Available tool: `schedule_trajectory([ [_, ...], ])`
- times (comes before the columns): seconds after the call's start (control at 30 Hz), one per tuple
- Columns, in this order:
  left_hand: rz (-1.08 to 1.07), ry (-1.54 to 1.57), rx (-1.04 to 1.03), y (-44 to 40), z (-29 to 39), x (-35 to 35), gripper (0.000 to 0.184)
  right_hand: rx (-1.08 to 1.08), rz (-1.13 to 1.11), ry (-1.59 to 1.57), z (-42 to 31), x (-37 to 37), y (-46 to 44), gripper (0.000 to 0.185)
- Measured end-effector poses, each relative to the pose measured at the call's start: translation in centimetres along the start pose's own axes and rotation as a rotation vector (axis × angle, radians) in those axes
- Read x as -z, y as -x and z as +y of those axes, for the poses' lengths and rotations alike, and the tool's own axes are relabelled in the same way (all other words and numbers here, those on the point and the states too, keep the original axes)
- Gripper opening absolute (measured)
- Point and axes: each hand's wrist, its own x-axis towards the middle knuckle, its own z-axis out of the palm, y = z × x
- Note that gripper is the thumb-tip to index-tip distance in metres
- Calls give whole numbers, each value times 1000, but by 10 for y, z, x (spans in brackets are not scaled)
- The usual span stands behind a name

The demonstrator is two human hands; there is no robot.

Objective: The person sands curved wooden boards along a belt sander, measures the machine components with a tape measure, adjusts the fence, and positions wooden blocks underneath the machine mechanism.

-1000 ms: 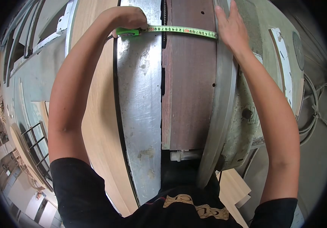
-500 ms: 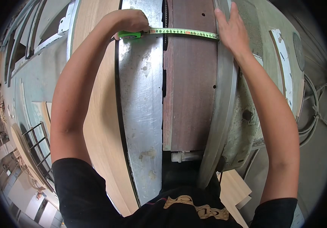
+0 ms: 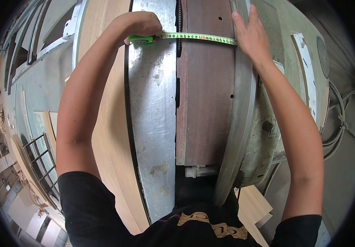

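My left hand (image 3: 146,24) is closed around a green tape measure (image 3: 141,39) above the shiny metal strip of the bench. Its yellow-green blade (image 3: 202,37) stretches to the right, across a reddish-brown board (image 3: 208,82), as far as the long metal fence (image 3: 240,99). My right hand (image 3: 253,39) rests on that fence by the blade's far end, thumb and fingers stretched out and apart. The hook at the blade's tip is too small to make out.
A long light wood panel (image 3: 113,156) lies left of the metal strip (image 3: 154,123). Right of the fence is a worn machine body with a dark knob (image 3: 267,126). Coiled cables (image 3: 342,119) hang at the far right; wood pieces (image 3: 253,206) lie low beside me.
The view has shifted very slightly. Both hands keep their places, with the tape still stretched between them.
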Motion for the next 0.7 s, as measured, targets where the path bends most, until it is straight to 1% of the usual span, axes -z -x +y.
schedule_trajectory([
  [0.03, 1, -1, 2, 3, 4, 4, 28, 10, 9, -7, 1, -1, -1, 92],
  [0.1, -65, 152, 133, 6, 9, 12, 28, 23, 16, -7, 3, -2, -2, 92],
  [0.13, -65, 150, 132, 2, 4, 6, 28, 32, 20, -8, 3, -2, -2, 91],
  [0.2, -12, 52, 22, -3, -2, -4, 28, 22, 12, -19, 4, -2, -1, 92],
  [0.4, -27, -8, 21, 0, 2, 1, 28, 26, 16, -13, 5, -3, -1, 92],
  [0.57, 1, -37, 20, 0, 4, 1, 27, 30, 8, -7, 5, -3, -2, 94],
  [0.63, 1, -43, 18, 0, 1, -6, 27, 27, 76, -10, 3, -5, -2, 87],
  [0.67, 61, 3, 4, 4, -2, -9, 27, 28, 78, -13, 3, -3, -2, 87],
  [0.7, 122, 51, -12, 7, -1, -10, 27, -11, 33, -57, -5, 3, 0, 83],
])
